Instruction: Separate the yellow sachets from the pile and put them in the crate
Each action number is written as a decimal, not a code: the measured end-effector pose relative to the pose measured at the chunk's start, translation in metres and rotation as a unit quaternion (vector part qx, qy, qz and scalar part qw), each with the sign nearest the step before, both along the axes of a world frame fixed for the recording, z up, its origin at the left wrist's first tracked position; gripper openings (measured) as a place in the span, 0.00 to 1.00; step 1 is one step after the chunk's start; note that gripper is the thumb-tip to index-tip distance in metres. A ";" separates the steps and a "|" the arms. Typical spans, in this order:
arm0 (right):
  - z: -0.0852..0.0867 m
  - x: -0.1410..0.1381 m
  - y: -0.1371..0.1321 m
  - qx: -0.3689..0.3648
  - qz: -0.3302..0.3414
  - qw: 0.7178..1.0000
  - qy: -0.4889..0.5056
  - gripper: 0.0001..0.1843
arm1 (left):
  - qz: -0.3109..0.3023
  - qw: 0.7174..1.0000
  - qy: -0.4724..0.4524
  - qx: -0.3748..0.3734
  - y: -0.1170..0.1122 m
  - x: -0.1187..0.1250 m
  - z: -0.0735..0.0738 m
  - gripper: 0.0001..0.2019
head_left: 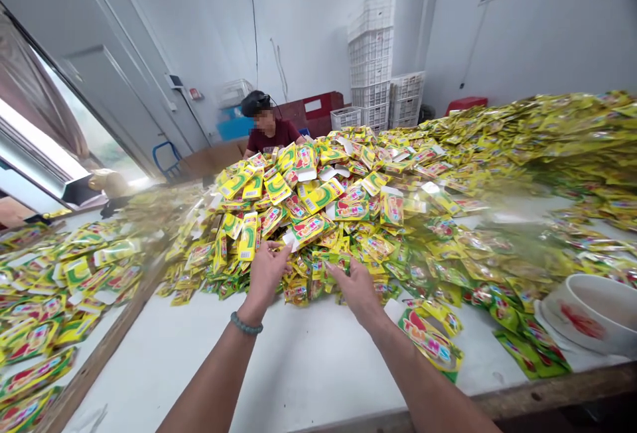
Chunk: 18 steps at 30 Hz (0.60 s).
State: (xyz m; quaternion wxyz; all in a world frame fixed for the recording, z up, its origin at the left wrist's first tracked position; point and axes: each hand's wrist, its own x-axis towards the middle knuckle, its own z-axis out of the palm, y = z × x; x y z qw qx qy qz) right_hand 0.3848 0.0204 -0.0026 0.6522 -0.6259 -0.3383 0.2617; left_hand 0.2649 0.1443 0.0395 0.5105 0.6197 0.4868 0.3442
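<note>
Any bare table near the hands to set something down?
Yes: white tabletop between the left forearm and right forearm, this side of the heap; also between the left forearm and the wooden strip. Crowded: the heap ahead, packs left of the strip, packets and bowl at right.

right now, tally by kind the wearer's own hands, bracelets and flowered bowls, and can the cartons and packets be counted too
Bare left hand and bare right hand: 2
Grey-green beaded bracelet: 1
White round bowl with red flower: 1
Total: 4
Yellow printed cartons and small glossy green packets overlap too much to count, so they are left out.
</note>
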 end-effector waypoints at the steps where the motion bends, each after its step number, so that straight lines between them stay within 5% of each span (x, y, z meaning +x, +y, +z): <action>1: 0.001 0.000 0.000 0.001 -0.007 1.000 -0.014 0.21 | 0.024 0.999 0.007 -0.023 0.005 0.005 0.000 0.20; 4: 0.004 -0.003 -0.001 -0.012 0.002 0.999 -0.053 0.17 | 0.023 0.995 -0.039 -0.089 0.011 0.022 -0.006 0.17; 8: 0.006 -0.005 -0.003 0.003 0.044 0.997 -0.068 0.13 | 0.034 0.993 -0.104 -0.039 0.009 0.025 -0.005 0.16; 11: 0.007 -0.002 -0.004 0.015 0.078 0.995 -0.054 0.12 | 0.016 0.994 -0.110 0.021 0.008 0.000 0.007 0.18; 14: 0.007 0.002 -0.005 0.027 0.084 0.994 -0.072 0.14 | -0.067 0.993 -0.063 0.068 0.006 -0.035 0.020 0.16; 18: 0.005 0.001 -0.004 0.025 0.173 0.978 -0.117 0.14 | -0.159 0.987 -0.025 0.024 -0.001 -0.061 0.018 0.13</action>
